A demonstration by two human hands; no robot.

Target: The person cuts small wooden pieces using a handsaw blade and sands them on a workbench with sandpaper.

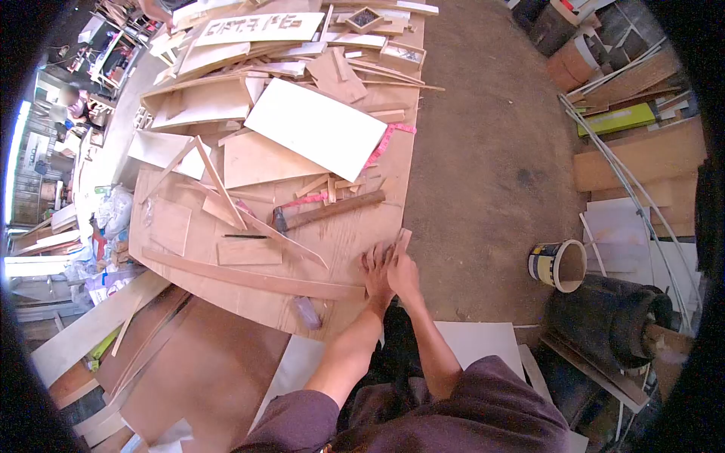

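Note:
At the right edge of the plywood work table, my two hands are close together. My left hand (377, 276) rests on the table top with its fingers apart, near the end of a long thin wood strip (257, 280). Right beside it, my right hand (405, 276) is closed around a small wood piece (405, 240) that sticks up past the fingers. A hammer (332, 211) with a wooden handle lies just beyond the hands. A pencil (245, 236) sits on a small wood board (249, 252) to the left.
A white panel (317, 127) lies over a pink measuring tape (387, 140) farther up the table. Several boards and a nail box (365, 20) are piled at the back. On the floor at right stand a bucket (557, 265) and a black drum (604, 313).

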